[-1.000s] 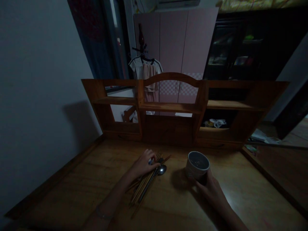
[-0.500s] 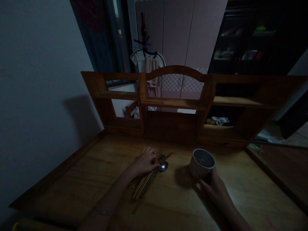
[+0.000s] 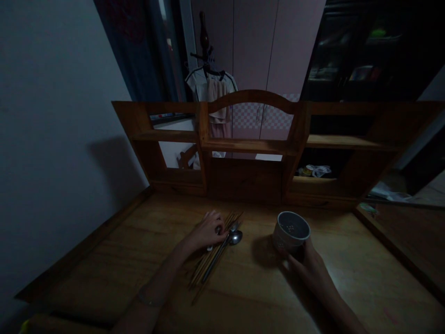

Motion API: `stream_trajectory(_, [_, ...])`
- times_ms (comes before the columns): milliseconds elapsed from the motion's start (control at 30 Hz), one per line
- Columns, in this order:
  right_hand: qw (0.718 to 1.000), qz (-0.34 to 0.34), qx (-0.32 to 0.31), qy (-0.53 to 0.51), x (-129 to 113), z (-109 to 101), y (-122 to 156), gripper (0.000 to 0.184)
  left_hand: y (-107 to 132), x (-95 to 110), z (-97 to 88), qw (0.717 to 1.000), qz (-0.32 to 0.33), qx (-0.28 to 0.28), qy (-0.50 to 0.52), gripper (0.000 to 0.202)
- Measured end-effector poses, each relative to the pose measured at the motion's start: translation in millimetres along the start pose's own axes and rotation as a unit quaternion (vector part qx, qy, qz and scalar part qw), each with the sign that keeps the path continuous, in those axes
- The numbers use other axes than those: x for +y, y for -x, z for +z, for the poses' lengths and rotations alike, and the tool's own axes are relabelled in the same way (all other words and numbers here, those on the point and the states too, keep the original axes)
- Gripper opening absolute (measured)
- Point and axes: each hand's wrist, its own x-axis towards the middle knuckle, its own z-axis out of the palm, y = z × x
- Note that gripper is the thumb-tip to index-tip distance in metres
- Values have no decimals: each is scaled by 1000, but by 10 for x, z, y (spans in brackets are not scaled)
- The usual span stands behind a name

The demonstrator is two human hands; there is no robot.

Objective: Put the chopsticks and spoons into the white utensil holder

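Note:
On the wooden desk (image 3: 139,260), my left hand (image 3: 207,230) rests over a bundle of wooden chopsticks (image 3: 208,264) and a metal spoon (image 3: 235,237), fingers curled around the spoon's handle end. The bundle lies diagonally, its tips pointing toward the shelf. My right hand (image 3: 308,264) grips the near side of a small white cup (image 3: 291,231), which is tilted a little toward me, with its dotted inside showing. The light is very dim.
A wooden shelf unit (image 3: 250,153) stands along the desk's back edge, with small items (image 3: 313,171) in its right compartment. A raised rim runs along the desk's left and right sides. A wall is at the left; clothes (image 3: 212,90) hang behind.
My left hand has shifted slightly over the chopsticks and spoon, closing on them. The cup and right hand stay about where they were. The camera has moved a little.

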Motion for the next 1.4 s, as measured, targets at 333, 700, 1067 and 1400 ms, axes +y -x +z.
stream_trajectory(333, [993,-52,107,-8,-88,-81,-17,99,51,-169,-64,998,-38,-54,-13,19])
stream_trajectory(700, [933,-307,-105,154,-1281,441,44,60,90,-77,-113,993,-71,-93,30,55])
stream_trajectory(1067, [857,-330,-227,324,-1160,1126,-649,53,101,-248,-72,992,-63,-105,7,49])
stream_trajectory(1400, [786,-405,-262,387,-1201,1032,-834,46,103,-330,-74,992,-54,-106,46,57])
